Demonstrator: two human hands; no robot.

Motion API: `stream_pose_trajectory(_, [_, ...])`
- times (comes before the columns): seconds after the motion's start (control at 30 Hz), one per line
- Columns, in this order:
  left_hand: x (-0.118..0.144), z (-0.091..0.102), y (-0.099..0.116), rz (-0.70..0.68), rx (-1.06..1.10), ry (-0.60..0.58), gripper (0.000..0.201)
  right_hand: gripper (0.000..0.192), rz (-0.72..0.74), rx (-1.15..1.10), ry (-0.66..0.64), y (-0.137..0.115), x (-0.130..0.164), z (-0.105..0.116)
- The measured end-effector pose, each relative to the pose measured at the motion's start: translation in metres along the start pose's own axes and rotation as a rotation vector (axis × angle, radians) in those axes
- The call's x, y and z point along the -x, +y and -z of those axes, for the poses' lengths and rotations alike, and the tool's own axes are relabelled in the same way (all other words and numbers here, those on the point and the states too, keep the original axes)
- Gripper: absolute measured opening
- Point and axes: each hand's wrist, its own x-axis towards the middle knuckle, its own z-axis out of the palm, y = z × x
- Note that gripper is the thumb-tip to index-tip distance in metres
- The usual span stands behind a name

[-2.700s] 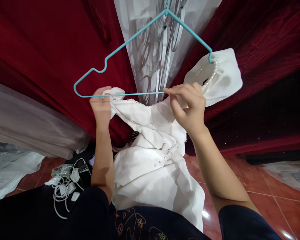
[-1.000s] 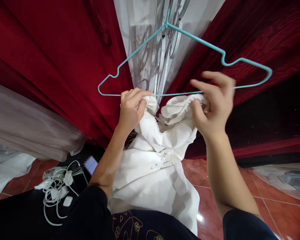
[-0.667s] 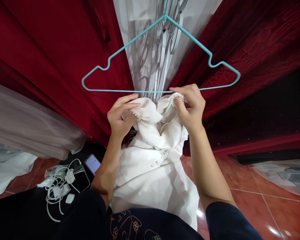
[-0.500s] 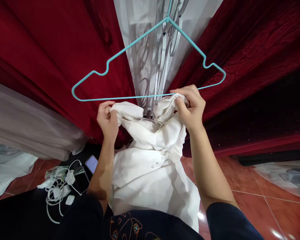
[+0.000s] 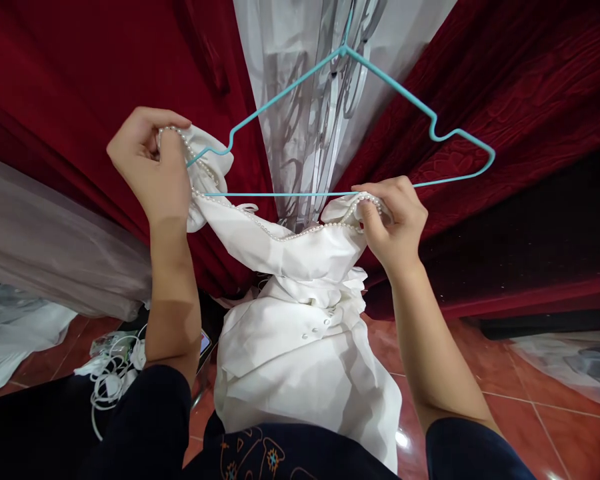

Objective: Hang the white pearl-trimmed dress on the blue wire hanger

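Note:
A white dress [image 5: 300, 347] with a pearl-trimmed neckline and small buttons hangs down in front of me. My left hand [image 5: 153, 167] is raised and grips the dress's left shoulder, which is pulled over the left end of a turquoise wire hanger [image 5: 390, 77]. My right hand [image 5: 395, 217] pinches the pearl-edged right shoulder just under the hanger's bottom bar. The hanger's right end is bare. Its hook goes up out of view.
Red velvet curtains [image 5: 80, 80] and a sheer white curtain [image 5: 305, 100] hang behind. A beige fabric [image 5: 45, 260] drapes at the left. White cables and chargers [image 5: 113, 373] lie on the red tiled floor [image 5: 530, 413]. Plastic-wrapped white items [image 5: 575, 363] sit at the right.
My left hand has lifted up and to the left, pulling the dress's left shoulder over the hanger's left end. My right hand has stayed on the right shoulder.

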Motion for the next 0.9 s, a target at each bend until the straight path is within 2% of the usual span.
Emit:
stream_pose_trajectory(0.07, [0.002,0.008,0.0,-0.035,-0.061,-0.039,0.051,0.023,-0.02,0.011,-0.001,0.001,0.0,-0.001])
stream_pose_trajectory(0.2, [0.013,0.023,-0.003,-0.018,-0.007,0.163,0.048,0.026,-0.072,0.044,-0.024,0.005,0.0,-0.003])
stream_pose_trajectory(0.3, [0.014,0.021,-0.006,0.022,0.036,0.209,0.045,0.026,-0.089,0.032,-0.022,0.007,-0.001,-0.004])
stream_pose_trajectory(0.37, [0.006,0.013,-0.011,0.048,0.0,0.194,0.044,0.025,-0.089,0.022,-0.025,0.007,-0.001,-0.004])
stream_pose_trajectory(0.43, [-0.008,0.001,-0.021,0.061,-0.039,0.131,0.045,0.025,-0.088,0.025,-0.033,0.006,0.0,-0.003])
stream_pose_trajectory(0.53, [-0.028,-0.022,-0.041,0.08,-0.055,-0.102,0.049,0.024,-0.076,0.009,-0.035,0.003,0.002,-0.004])
stream_pose_trajectory(0.57, [-0.031,-0.03,-0.046,0.093,-0.058,-0.196,0.049,0.024,-0.069,0.003,-0.029,0.003,0.002,-0.004])
stream_pose_trajectory(0.63, [-0.029,-0.045,-0.055,0.096,-0.058,-0.271,0.045,0.024,-0.059,0.015,-0.011,0.002,0.002,-0.005])
stream_pose_trajectory(0.73, [-0.019,-0.054,-0.067,0.146,-0.083,-0.199,0.042,0.025,-0.057,0.067,-0.011,0.002,0.0,-0.003])
stream_pose_trajectory(0.83, [-0.016,-0.047,-0.082,0.315,-0.148,-0.071,0.049,0.025,-0.052,0.065,-0.042,0.004,-0.001,0.001])
stream_pose_trajectory(0.9, [-0.019,-0.043,-0.09,0.387,-0.165,-0.056,0.051,0.024,-0.04,0.043,-0.048,0.004,-0.002,0.002])
